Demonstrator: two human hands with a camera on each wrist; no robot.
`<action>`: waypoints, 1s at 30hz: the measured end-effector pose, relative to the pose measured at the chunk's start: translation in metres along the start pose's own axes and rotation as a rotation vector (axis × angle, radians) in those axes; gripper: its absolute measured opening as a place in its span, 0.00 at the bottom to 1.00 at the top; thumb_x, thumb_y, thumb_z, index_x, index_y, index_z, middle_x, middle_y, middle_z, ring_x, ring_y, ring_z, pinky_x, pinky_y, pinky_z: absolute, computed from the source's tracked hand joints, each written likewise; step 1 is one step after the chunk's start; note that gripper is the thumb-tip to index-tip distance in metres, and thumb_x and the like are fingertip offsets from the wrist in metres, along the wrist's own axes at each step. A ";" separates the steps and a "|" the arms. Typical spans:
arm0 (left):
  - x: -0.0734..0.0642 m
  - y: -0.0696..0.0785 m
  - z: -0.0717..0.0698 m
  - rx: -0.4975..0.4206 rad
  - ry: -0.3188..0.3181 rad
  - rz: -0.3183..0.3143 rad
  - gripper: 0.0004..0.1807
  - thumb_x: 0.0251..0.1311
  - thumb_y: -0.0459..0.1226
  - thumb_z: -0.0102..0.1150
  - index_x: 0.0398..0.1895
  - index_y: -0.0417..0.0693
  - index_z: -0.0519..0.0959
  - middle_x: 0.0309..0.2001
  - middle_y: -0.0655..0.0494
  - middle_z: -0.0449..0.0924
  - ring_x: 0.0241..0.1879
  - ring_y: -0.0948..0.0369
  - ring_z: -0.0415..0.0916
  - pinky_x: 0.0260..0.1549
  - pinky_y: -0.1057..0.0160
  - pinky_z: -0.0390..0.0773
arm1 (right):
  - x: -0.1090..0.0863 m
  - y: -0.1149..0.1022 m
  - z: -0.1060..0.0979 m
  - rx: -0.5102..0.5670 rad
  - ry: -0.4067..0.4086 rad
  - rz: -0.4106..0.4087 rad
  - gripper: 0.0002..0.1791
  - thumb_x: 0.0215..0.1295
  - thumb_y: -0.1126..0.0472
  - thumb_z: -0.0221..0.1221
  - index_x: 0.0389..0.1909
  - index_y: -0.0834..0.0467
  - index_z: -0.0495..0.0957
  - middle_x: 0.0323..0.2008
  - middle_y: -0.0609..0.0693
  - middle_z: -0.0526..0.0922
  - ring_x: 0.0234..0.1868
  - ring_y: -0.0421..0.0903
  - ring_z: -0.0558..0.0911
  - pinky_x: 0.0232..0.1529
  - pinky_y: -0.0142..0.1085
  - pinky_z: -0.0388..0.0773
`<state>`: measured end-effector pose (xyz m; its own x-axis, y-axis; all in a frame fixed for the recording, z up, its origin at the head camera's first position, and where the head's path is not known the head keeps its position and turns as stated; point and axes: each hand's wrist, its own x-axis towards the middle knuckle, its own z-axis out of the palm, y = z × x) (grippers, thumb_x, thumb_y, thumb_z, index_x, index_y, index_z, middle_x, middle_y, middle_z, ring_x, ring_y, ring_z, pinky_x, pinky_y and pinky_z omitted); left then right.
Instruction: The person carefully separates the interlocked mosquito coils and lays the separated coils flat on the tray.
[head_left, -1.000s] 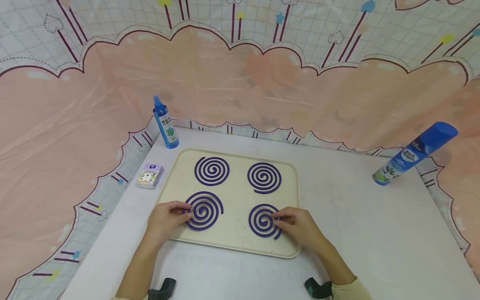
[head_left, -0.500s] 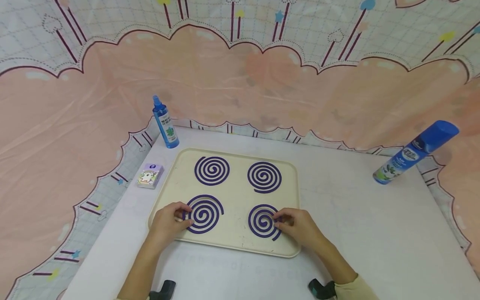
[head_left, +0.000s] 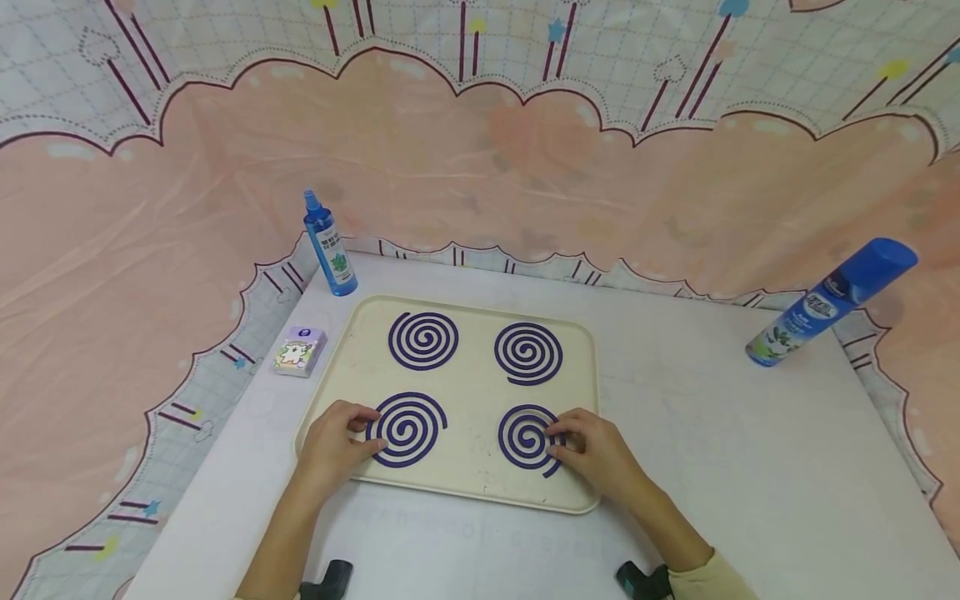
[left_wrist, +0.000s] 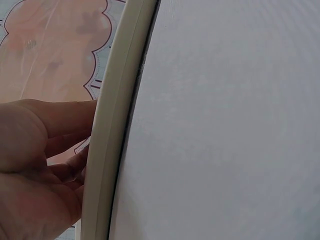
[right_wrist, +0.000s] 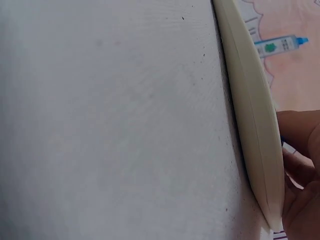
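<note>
On the cream tray (head_left: pixel 472 492) lie two rows of dark purple mosquito coils. My left hand (head_left: pixel 333 442) pinches the left edge of the front left mosquito coil (head_left: pixel 406 429) between thumb and fingers. At the front right mosquito coil (head_left: pixel 525 435), my right hand (head_left: pixel 600 450) holds the right edge the same way. Behind them are the back left mosquito coil (head_left: pixel 423 340) and the back right mosquito coil (head_left: pixel 528 352), neither touched. In both wrist views the tray's rim hides the fingertips and the coils.
A blue spray bottle (head_left: pixel 331 246) stands behind the tray's left corner. Beside the tray's left edge sits a small purple and white box (head_left: pixel 299 352). A blue aerosol can (head_left: pixel 828 304) stands far right on the white table (head_left: pixel 705 433). Patterned cloth (head_left: pixel 420 167) hangs behind.
The front left coil has moved slightly toward me with my left hand. My right hand has shifted the front right coil a little, and its outer end has turned slightly. The back coils stay put.
</note>
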<state>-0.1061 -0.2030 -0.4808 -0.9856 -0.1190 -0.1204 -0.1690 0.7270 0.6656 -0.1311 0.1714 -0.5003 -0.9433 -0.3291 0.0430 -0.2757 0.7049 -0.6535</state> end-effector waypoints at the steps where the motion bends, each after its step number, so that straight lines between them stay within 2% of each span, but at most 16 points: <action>1: 0.000 0.000 0.000 -0.001 -0.001 0.000 0.20 0.52 0.31 0.76 0.50 0.39 0.83 0.48 0.44 0.81 0.47 0.52 0.79 0.41 0.65 0.79 | 0.000 0.000 0.001 -0.012 0.001 0.002 0.10 0.57 0.63 0.73 0.41 0.54 0.88 0.47 0.48 0.87 0.51 0.49 0.85 0.52 0.39 0.82; 4: 0.000 0.001 -0.001 -0.002 -0.006 -0.003 0.22 0.52 0.32 0.76 0.51 0.38 0.83 0.48 0.43 0.81 0.47 0.52 0.79 0.41 0.63 0.80 | 0.000 -0.001 0.002 -0.029 0.011 0.000 0.10 0.57 0.63 0.73 0.40 0.55 0.89 0.48 0.49 0.86 0.53 0.50 0.84 0.56 0.45 0.81; 9: -0.001 0.003 -0.002 -0.010 -0.011 -0.011 0.22 0.52 0.32 0.76 0.51 0.37 0.83 0.48 0.43 0.81 0.47 0.52 0.79 0.40 0.63 0.80 | -0.001 -0.001 0.002 -0.015 0.033 -0.017 0.12 0.55 0.64 0.74 0.41 0.56 0.89 0.49 0.49 0.83 0.52 0.49 0.83 0.50 0.36 0.80; 16: 0.001 0.003 -0.001 -0.016 -0.012 -0.006 0.22 0.52 0.32 0.76 0.51 0.37 0.83 0.47 0.43 0.81 0.46 0.52 0.79 0.40 0.63 0.80 | -0.001 -0.001 0.001 0.031 0.024 0.000 0.13 0.55 0.64 0.75 0.42 0.57 0.89 0.49 0.50 0.83 0.43 0.43 0.79 0.35 0.26 0.74; 23: 0.002 0.001 -0.001 -0.021 -0.015 0.005 0.22 0.51 0.32 0.77 0.50 0.37 0.83 0.47 0.43 0.81 0.46 0.52 0.79 0.40 0.65 0.81 | -0.001 0.000 0.001 0.038 0.032 -0.003 0.13 0.54 0.65 0.75 0.42 0.57 0.89 0.49 0.50 0.83 0.42 0.43 0.79 0.34 0.25 0.75; 30: 0.000 -0.002 -0.001 -0.014 -0.018 -0.009 0.22 0.52 0.32 0.76 0.51 0.38 0.83 0.47 0.44 0.81 0.47 0.52 0.79 0.39 0.68 0.80 | -0.001 0.001 0.002 0.038 0.027 -0.017 0.13 0.54 0.64 0.75 0.42 0.57 0.89 0.50 0.51 0.84 0.41 0.42 0.78 0.34 0.26 0.75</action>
<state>-0.1061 -0.2053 -0.4810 -0.9837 -0.1131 -0.1398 -0.1782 0.7166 0.6743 -0.1301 0.1712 -0.5021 -0.9432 -0.3238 0.0745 -0.2854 0.6746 -0.6808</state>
